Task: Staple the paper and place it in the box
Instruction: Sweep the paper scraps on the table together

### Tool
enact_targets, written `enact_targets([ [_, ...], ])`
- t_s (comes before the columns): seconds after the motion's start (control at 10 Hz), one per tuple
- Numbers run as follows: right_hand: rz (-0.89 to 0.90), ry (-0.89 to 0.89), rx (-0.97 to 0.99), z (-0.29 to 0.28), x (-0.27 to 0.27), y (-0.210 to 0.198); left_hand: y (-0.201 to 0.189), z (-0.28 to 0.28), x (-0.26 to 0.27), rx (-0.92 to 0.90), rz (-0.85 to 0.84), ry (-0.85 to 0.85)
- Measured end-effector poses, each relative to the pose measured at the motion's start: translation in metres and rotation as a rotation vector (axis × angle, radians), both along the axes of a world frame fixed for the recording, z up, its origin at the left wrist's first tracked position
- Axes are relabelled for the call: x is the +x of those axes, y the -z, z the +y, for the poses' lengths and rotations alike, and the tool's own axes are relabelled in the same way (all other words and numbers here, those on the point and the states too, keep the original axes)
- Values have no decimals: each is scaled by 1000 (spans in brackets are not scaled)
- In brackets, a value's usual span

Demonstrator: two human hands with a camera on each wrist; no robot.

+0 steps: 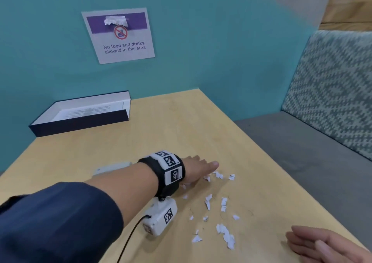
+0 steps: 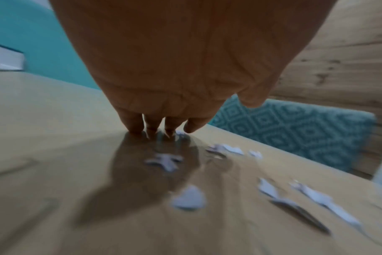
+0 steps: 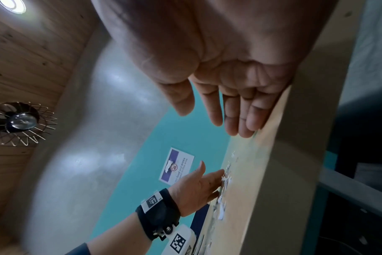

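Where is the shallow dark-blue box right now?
In the head view the shallow dark-blue box sits at the wooden table's far left corner against the teal wall, printed paper inside.

My light wood desk (image 1: 165,126) fills the lower frame. A teal wall (image 1: 211,41) behind it carries a no-food sign (image 1: 118,35). At right stands a bench with patterned cushion (image 1: 332,87) and grey seat (image 1: 302,148). The right wrist view shows a wood-plank ceiling (image 3: 33,57) with a wire-cage lamp (image 3: 20,120).
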State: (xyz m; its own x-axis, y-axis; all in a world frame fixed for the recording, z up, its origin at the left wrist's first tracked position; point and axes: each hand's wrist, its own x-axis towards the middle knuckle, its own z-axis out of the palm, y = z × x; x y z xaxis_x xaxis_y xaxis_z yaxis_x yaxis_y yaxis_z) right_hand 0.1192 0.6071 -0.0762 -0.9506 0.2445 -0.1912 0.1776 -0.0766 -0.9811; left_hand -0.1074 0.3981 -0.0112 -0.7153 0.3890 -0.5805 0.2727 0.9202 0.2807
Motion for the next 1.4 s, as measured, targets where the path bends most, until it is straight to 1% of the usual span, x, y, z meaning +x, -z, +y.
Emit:
enact_targets([
  [0.1,31,62,-83,4,5,3,9,15,10,-119,2,187],
  [0.2,18,55,-131,9,8,6,-8,16,18,-192,-31,198],
  [0.3,31,44,-195,4,-2,10,-13,28,11,-141,168,239],
  [0.4,31,65,-242,4,-4,11,-4,49,25,-151,192,366],
  [0.5,56,98,-233,3,-3,11,14,52,49,-226,222,467],
  [0.6,87,123,-211,2,0,10,14,29,62,-216,247,355],
  [0.7,89,127,-195,5,5,11,3,-4,54,-126,212,177],
  [0.8,107,127,-192,5,4,12,-4,-39,44,109,197,-97],
  [0.9,122,120,-204,10,5,15,-6,-70,55,177,73,-234],
  [1.0,125,104,-180,8,5,11,-2,-64,70,260,44,-279],
  [1.1,120,139,-192,1,2,7,6,-43,71,338,-29,-409],
  [1.2,97,134,-201,7,3,10,12,-29,70,394,-118,-277],
  [1.3,89,120,-207,9,4,12,7,-38,68,449,-197,-294],
  [1.4,113,136,-191,12,7,14,7,-74,67,583,-112,-468],
])
